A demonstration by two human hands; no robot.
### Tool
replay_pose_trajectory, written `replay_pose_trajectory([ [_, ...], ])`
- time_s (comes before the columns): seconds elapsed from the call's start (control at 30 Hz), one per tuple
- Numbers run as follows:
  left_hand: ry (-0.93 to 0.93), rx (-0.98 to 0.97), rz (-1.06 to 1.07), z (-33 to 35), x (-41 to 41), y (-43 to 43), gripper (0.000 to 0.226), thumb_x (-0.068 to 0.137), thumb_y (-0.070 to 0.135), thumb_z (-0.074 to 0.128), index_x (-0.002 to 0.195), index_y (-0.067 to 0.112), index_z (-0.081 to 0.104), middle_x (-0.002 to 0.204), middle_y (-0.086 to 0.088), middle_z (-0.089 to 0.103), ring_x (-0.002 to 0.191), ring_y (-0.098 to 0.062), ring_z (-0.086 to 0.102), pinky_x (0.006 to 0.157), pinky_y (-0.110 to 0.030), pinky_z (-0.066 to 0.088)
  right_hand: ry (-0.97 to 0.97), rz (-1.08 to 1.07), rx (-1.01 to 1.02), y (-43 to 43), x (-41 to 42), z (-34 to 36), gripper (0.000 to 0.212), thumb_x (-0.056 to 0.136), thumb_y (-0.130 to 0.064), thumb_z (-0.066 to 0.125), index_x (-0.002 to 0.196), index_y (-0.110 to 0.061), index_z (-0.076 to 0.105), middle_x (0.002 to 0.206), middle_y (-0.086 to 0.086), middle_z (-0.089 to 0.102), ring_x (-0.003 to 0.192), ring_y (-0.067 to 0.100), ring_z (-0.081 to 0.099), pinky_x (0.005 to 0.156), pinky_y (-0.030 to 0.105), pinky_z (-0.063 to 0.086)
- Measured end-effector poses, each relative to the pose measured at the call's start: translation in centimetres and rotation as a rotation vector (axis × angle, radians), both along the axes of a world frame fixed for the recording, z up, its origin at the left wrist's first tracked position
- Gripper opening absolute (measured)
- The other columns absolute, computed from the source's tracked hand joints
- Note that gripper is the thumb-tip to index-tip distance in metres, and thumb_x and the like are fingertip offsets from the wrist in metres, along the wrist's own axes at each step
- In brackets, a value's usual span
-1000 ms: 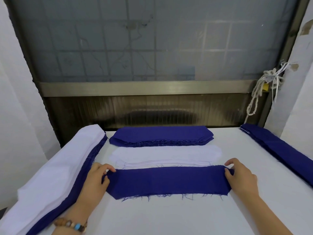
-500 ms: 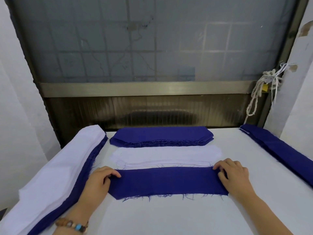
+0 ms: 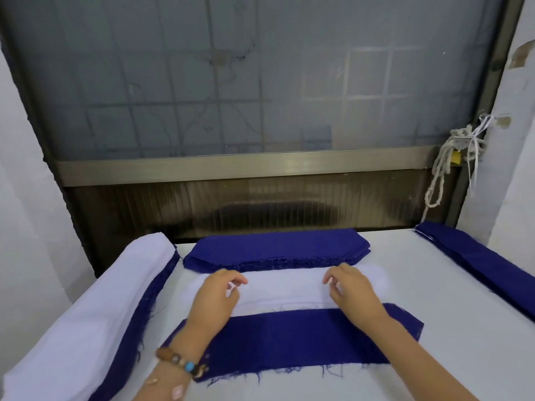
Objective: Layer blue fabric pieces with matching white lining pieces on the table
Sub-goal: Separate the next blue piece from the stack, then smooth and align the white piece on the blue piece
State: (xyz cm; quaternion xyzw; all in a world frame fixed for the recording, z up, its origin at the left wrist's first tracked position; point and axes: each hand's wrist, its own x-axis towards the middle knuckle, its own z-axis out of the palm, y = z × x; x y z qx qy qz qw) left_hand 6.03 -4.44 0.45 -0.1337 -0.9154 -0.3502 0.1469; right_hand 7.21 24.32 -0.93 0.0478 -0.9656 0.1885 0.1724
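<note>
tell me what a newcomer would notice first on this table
The single blue piece lying flat at the near middle of the table, frayed along its near edge, stands out. Just behind it the left hand and right hand pinch the white lining, with a blue stack beyond.

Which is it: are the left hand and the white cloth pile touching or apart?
Touching. The head view shows the left hand lying on the white cloth pile, its fingertips pinching the top layer.
</note>
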Motion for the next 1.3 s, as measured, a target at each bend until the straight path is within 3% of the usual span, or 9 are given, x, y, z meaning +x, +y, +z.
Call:
replay_pose_trajectory([
  [0.1, 0.051, -0.065, 0.009, -0.5, -1.8, 4.1, 0.029, 0.093, 0.006, 0.053, 0.108, 0.027, 0.065, 0.107, 0.011, 0.059, 0.097, -0.003, 0.05, 0.084, -0.013, 0.041, -0.016, 0.066, -0.096, -3.6, -2.7, 0.2, 0.014, 0.093, -0.013, 0.054, 0.101, -0.023, 0.06, 0.101, -0.008, 0.053, 0.089, 0.005, 0.051, 0.078, 0.013, 0.043],
  [0.23, 0.043, -0.267, 0.103, -2.0, -3.5, 6.6, 0.03, 0.097, 0.017, 0.047, 0.121, 0.031, 0.058, 0.118, 0.012, 0.057, 0.105, -0.008, 0.051, 0.084, -0.021, 0.044, -0.062, 0.064, -0.117, -6.1, -5.1, -0.8, 0.01, 0.094, -0.02, 0.055, 0.101, -0.025, 0.061, 0.104, -0.006, 0.054, 0.091, 0.008, 0.054, 0.082, 0.021, 0.048],
  [0.4, 0.045, -0.325, 0.172, -3.5, -4.8, 6.3, 0.025, 0.1, 0.032, 0.045, 0.123, 0.03, 0.055, 0.116, 0.011, 0.053, 0.103, -0.01, 0.049, 0.083, -0.024, 0.045, -0.031, -0.065, -0.101, -6.6, -6.3, -2.4, 0.009, 0.093, -0.031, 0.059, 0.1, -0.027, 0.059, 0.104, -0.007, 0.056, 0.093, 0.01, 0.056, 0.079, 0.025, 0.051],
  [0.57, 0.117, -0.374, 0.19, -4.3, -4.9, 6.3, 0.024, 0.098, 0.046, 0.043, 0.118, 0.035, 0.05, 0.112, 0.011, 0.047, 0.101, -0.01, 0.043, 0.083, -0.024, 0.036, -0.014, -0.07, -0.02, -6.4, -6.7, -2.9, 0.02, 0.095, -0.034, 0.054, 0.112, -0.025, 0.055, 0.111, -0.004, 0.053, 0.098, 0.013, 0.054, 0.081, 0.025, 0.048],
  [0.77, 0.146, -0.401, 0.189, -4.2, -4.8, 6.3, 0.016, 0.096, 0.047, 0.047, 0.1, 0.032, 0.049, 0.103, 0.011, 0.045, 0.092, -0.009, 0.037, 0.077, -0.024, 0.031, -0.018, -0.074, 0.068, -6.6, -6.9, -2.9, 0.016, 0.096, -0.035, 0.052, 0.106, -0.022, 0.053, 0.108, -0.002, 0.051, 0.094, 0.015, 0.051, 0.078, 0.027, 0.049],
  [1.13, 0.128, -0.329, 0.066, -3.8, -5.1, 6.0, 0.017, 0.095, 0.044, 0.05, 0.089, 0.028, 0.05, 0.098, 0.016, 0.054, 0.1, -0.007, 0.042, 0.086, -0.023, 0.03, 0.091, 0.009, 0.211, -6.6, -6.3, -3.1, 0.012, 0.1, -0.023, 0.044, 0.11, -0.021, 0.049, 0.117, -0.006, 0.044, 0.101, 0.014, 0.039, 0.084, 0.024, 0.036],
  [1.23, 0.11, -0.265, 0.028, -3.7, -5.0, 5.9, 0.008, 0.094, 0.039, 0.055, 0.097, 0.033, 0.052, 0.101, 0.02, 0.056, 0.105, -0.003, 0.042, 0.086, -0.021, 0.025, 0.09, 0.038, 0.208, -6.5, -6.2, -3.2, 0.006, 0.099, -0.021, 0.044, 0.104, -0.023, 0.047, 0.112, -0.008, 0.045, 0.101, 0.012, 0.038, 0.084, 0.023, 0.031],
  [1.3, 0.085, -0.25, 0.014, -3.7, -5.0, 6.0, 0.02, 0.095, 0.037, 0.055, 0.114, 0.037, 0.052, 0.111, 0.022, 0.055, 0.109, -0.002, 0.042, 0.089, -0.02, 0.024, 0.088, 0.049, 0.208, -6.3, -6.3, -3.3, 0.004, 0.099, -0.022, 0.043, 0.101, -0.025, 0.045, 0.109, -0.009, 0.045, 0.102, 0.012, 0.038, 0.083, 0.023, 0.029],
])
